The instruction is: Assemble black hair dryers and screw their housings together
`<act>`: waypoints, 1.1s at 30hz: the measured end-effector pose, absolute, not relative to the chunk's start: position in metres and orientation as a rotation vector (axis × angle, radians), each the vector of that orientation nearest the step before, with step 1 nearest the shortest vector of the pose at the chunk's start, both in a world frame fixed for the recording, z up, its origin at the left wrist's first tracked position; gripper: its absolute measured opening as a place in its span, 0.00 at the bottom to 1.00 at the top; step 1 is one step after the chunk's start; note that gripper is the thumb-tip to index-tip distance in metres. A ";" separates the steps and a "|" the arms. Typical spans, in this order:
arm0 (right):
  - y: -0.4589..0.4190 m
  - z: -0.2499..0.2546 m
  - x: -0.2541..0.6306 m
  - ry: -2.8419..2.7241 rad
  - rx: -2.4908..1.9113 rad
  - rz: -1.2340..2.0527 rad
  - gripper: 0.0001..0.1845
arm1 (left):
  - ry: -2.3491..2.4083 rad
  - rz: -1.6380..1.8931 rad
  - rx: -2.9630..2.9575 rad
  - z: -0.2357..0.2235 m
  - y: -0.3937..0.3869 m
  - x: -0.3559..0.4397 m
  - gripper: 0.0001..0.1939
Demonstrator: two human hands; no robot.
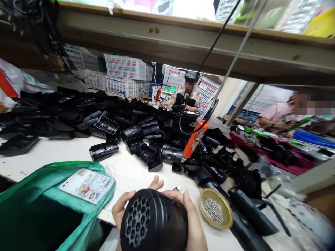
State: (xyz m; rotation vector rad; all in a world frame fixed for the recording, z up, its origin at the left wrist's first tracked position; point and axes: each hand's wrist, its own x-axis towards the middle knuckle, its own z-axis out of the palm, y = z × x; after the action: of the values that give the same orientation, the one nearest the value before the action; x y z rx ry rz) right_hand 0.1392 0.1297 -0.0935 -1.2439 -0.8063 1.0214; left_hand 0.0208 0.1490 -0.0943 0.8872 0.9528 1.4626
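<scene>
A rounded black plastic housing [167, 219] with a honeycomb grille on its left end is held up close at the bottom of the head view. My left hand [120, 206] wraps its left and far side, partly hidden behind it. On the other side, my right hand [195, 223] grips the housing with its fingers curled over the far edge. Just right of that hand stands a yellowish bowl [228, 218] of small metal screws. Beyond the housing, an orange electric screwdriver [195, 139] hangs tip down from a cable, over black plastic parts [171, 153].
Heaps of black shells [104, 127] cover the table [125, 170]. At the left, a phone [87, 186] lies on a green bag [49, 184]. An overhead shelf [167, 38] crosses the view. Two people [192, 94] work beyond, near stacked white crates [127, 68].
</scene>
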 end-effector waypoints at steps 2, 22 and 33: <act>0.128 -0.094 0.146 -0.831 -1.293 0.909 0.29 | 0.929 1.456 0.886 -0.088 0.155 0.016 0.21; 0.143 -0.131 0.148 -1.173 -1.089 0.175 0.15 | 1.049 1.534 1.294 -0.099 0.168 0.018 0.15; 0.146 -0.154 0.160 -1.549 -1.099 -0.030 0.18 | 1.105 1.567 1.051 -0.134 0.175 0.027 0.24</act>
State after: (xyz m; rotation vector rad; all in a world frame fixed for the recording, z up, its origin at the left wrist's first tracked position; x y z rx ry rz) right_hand 0.1598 0.1461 -0.1542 -1.0986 -1.5492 -0.0301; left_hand 0.0269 0.1751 -0.1336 1.0510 1.1051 1.5665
